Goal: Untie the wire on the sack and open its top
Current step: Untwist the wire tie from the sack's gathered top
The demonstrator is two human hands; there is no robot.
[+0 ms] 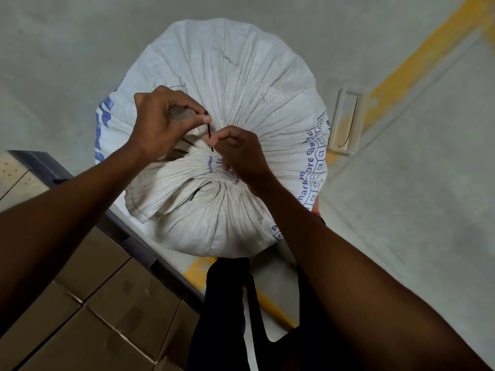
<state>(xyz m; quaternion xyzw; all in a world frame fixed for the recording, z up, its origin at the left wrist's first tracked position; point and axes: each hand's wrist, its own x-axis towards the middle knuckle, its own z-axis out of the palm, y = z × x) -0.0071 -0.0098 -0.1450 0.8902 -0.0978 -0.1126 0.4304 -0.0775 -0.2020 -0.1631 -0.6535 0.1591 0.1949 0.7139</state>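
Note:
A big white woven sack (241, 84) with blue print stands on the floor, seen from above, its top gathered into tight pleats at a neck near the middle. A thin dark wire (209, 133) sticks up from that neck. My left hand (163, 124) pinches the wire's upper end between thumb and fingertips. My right hand (241, 153) is closed at the neck just right of the wire, fingers pressed on its lower end. The bunched flap of the sack's mouth (182, 194) lies toward me, below both hands.
Brown cardboard boxes (88, 311) are stacked at the lower left beside a dark metal rail (134, 236). A clear plastic tray (348, 121) holding a dark wire lies on the grey floor to the sack's right, by a yellow painted line (417, 54). My dark trousers (227, 303) are below the sack.

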